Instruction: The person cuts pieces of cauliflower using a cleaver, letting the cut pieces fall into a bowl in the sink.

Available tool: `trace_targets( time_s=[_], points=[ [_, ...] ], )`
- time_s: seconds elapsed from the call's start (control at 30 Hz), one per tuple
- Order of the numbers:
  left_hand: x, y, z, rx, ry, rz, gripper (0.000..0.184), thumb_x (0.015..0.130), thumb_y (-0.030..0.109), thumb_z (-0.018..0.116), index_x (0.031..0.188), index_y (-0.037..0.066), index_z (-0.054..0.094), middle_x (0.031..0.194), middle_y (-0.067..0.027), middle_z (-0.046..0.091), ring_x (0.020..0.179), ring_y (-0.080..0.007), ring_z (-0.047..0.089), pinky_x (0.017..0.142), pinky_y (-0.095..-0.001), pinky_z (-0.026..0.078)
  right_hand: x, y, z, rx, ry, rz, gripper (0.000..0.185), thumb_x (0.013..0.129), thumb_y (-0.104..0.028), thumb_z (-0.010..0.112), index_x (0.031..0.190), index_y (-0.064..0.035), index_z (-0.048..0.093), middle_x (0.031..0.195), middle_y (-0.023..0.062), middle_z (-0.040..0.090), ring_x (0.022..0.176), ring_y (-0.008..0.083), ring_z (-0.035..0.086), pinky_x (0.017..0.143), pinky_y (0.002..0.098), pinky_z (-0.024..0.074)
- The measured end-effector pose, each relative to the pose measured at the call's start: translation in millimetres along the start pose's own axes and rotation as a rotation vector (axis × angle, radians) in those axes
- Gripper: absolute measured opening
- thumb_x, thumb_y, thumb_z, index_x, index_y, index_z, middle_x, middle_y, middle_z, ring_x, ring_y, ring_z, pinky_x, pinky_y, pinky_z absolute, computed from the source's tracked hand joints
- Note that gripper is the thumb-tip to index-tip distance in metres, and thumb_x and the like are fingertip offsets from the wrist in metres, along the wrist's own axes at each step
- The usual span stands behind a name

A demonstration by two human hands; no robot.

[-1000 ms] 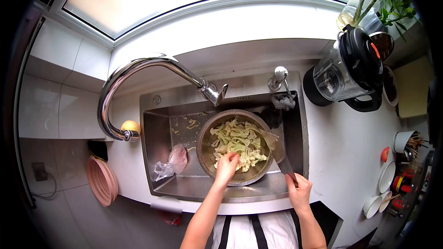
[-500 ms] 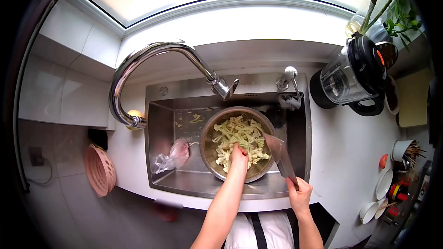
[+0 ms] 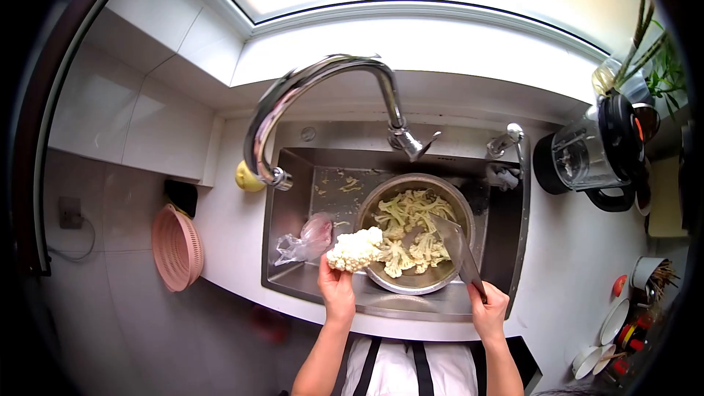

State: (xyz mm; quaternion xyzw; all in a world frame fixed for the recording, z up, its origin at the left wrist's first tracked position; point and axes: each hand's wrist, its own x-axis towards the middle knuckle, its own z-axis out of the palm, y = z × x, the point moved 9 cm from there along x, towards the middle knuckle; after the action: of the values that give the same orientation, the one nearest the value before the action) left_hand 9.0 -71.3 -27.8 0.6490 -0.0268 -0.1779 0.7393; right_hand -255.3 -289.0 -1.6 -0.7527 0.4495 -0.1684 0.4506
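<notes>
A large piece of cauliflower (image 3: 355,251) is gripped in my left hand (image 3: 337,290), at the left rim of a round metal bowl (image 3: 469,209). My right hand (image 3: 487,309) is closed round the handle of a broad-bladed cleaver (image 3: 460,249), its blade reaching over the bowl's right side. Inside the bowl lie several cut cauliflower florets (image 3: 411,213). The bowl stands in the steel sink (image 3: 315,286). Left of it in the sink rests a clear plastic bag (image 3: 308,238) with something pinkish in it.
A chrome faucet (image 3: 323,66) arches over the sink's back left. To the right stand a blender (image 3: 587,150), a cut tomato (image 3: 620,285) and white bowls (image 3: 614,321). A pink basket (image 3: 177,248) is at the left, near a yellow fruit (image 3: 248,177).
My left hand has come out of the bowl, moving left, and now holds up a large cauliflower piece. The cleaver stays in my right hand. The whole view has shifted and turned slightly.
</notes>
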Motion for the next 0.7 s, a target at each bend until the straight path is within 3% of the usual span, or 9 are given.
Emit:
trace_targets(
  time_s=[0.33,0.43,0.53,0.57,0.7],
  points=[
    [1,21,-37,0.033,0.086,0.046,0.032,0.095,-0.004,0.058,0.126,0.003,0.055,0.125,-0.0054,0.06,0.114,-0.0135,0.057,0.102,-0.03,0.044,19,-17,52,-0.167,-0.117,-0.091,0.017,0.086,-0.004,0.071,0.102,-0.0034,0.074,0.078,0.0173,0.068,0.067,0.0314,0.067,0.061,0.0359,0.0504],
    [8,25,-36,-0.08,0.123,-0.065,0.031,0.098,0.005,0.058,0.128,0.001,0.054,0.126,-0.0063,0.059,0.116,-0.0136,0.055,0.104,-0.0313,0.042,20,-7,62,-0.297,-0.18,-0.089,0.015,0.086,-0.008,0.071,0.101,-0.0055,0.074,0.076,0.0169,0.068,0.068,0.0337,0.067,0.062,0.039,0.051],
    [17,18,-44,-0.035,0.05,-0.156,0.034,0.101,0.013,0.054,0.133,0.0,0.051,0.128,-0.007,0.059,0.119,-0.014,0.054,0.107,-0.0322,0.039,17,-19,69,-0.226,-0.213,-0.068,0.016,0.086,-0.007,0.071,0.101,-0.0054,0.074,0.076,0.0169,0.067,0.067,0.0342,0.066,0.062,0.0393,0.0508],
    [20,11,-50,0.023,0.021,-0.116,0.037,0.103,0.017,0.052,0.136,0.0,0.048,0.128,-0.0073,0.059,0.116,-0.0144,0.056,0.103,-0.0316,0.044,17,-26,71,-0.161,-0.173,-0.137,0.019,0.083,-0.005,0.073,0.102,-0.0059,0.074,0.072,0.0163,0.065,0.063,0.0331,0.064,0.058,0.0387,0.0493],
    [25,-4,-49,-0.149,-0.009,-0.353,0.037,0.102,0.016,0.053,0.135,0.0,0.047,0.125,-0.0078,0.06,0.107,-0.015,0.061,0.093,-0.031,0.051,27,-60,81,-0.224,-0.139,-0.348,0.024,0.079,-0.004,0.077,0.103,-0.0072,0.075,0.062,0.0104,0.058,0.054,0.0269,0.059,0.05,0.0357,0.045]
  ],
)
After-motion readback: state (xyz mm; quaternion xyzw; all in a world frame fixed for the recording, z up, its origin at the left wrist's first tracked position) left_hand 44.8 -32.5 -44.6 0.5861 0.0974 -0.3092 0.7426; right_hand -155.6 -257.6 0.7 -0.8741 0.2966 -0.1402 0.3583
